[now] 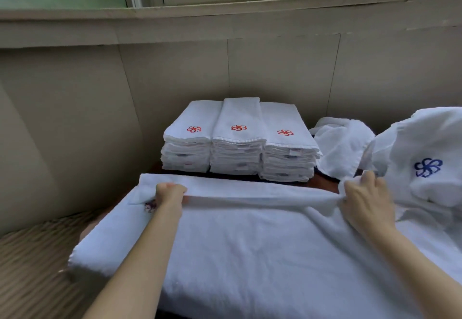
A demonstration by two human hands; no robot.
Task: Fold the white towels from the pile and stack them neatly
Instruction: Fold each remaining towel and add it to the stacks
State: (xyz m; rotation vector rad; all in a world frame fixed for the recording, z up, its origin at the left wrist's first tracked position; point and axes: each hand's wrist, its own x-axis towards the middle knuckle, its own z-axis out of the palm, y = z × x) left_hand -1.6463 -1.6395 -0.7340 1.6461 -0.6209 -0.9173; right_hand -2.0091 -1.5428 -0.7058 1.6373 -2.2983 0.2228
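while gripping the towel, both hands clamped on its folded edge, well apart.

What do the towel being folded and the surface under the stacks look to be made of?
Towel being folded: soft white terry-like cloth, matte and fuzzy, creasing where the left hand and right hand pinch it. Surface: only a dark reddish-brown strip shows, possibly wood; too little visible to be sure.

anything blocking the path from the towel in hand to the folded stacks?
Nothing visible. Left hand and right hand both grip the spread towel; only a bare strip of dark table separates it from the three stacks. The unfolded pile sits off right.
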